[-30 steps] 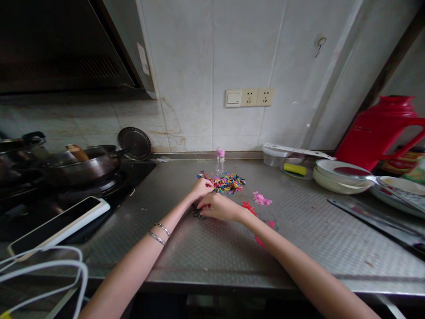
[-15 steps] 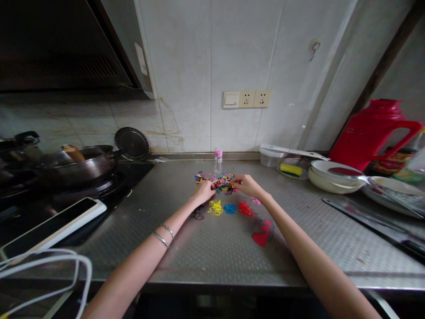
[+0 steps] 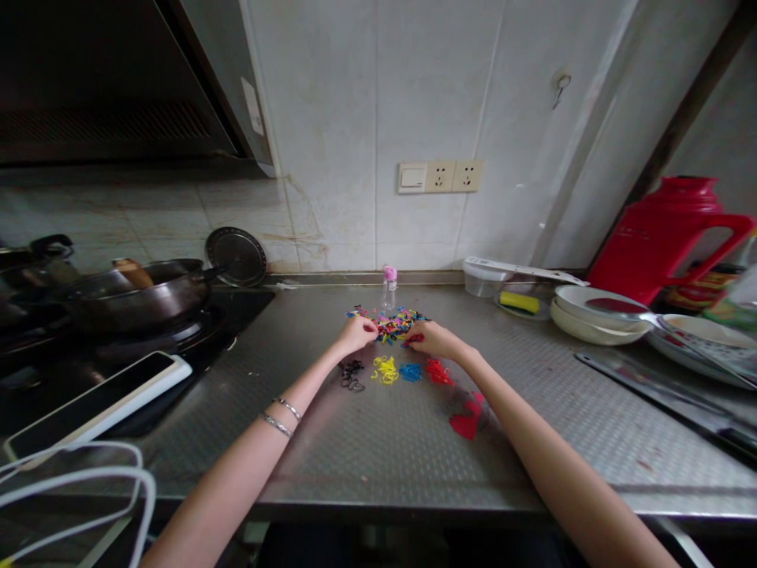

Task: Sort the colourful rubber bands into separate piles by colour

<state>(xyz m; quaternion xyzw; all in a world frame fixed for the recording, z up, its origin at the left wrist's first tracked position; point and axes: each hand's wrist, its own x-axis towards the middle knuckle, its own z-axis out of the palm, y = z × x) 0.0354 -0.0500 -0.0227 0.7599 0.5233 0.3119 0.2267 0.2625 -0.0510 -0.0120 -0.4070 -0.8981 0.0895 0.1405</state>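
Observation:
A mixed heap of small multicoloured rubber bands [image 3: 393,325] lies on the steel counter between my hands. My left hand [image 3: 358,334] is at the heap's left edge, fingers pinched together; whatever is in them is too small to make out. At the right edge, my right hand [image 3: 434,339] is closed, with red rubber bands [image 3: 415,339] at its fingertips. Nearer to me lie separate piles of black bands [image 3: 352,375], yellow bands [image 3: 385,369], blue bands [image 3: 410,371] and red bands [image 3: 438,371]. Behind the heap stands a small clear bottle with a pink top [image 3: 389,289].
A clear bag with red shapes [image 3: 466,424] lies by my right forearm. To the right are a sponge [image 3: 519,303], bowls [image 3: 597,327], a knife [image 3: 662,402] and a red thermos [image 3: 656,237]. A pan [image 3: 142,296] and a white device [image 3: 95,406] are left.
My left hand has shifted left and slightly away from me, uncovering the black pile. My right hand has come slightly nearer, its forearm now covering the pink bands seen before.

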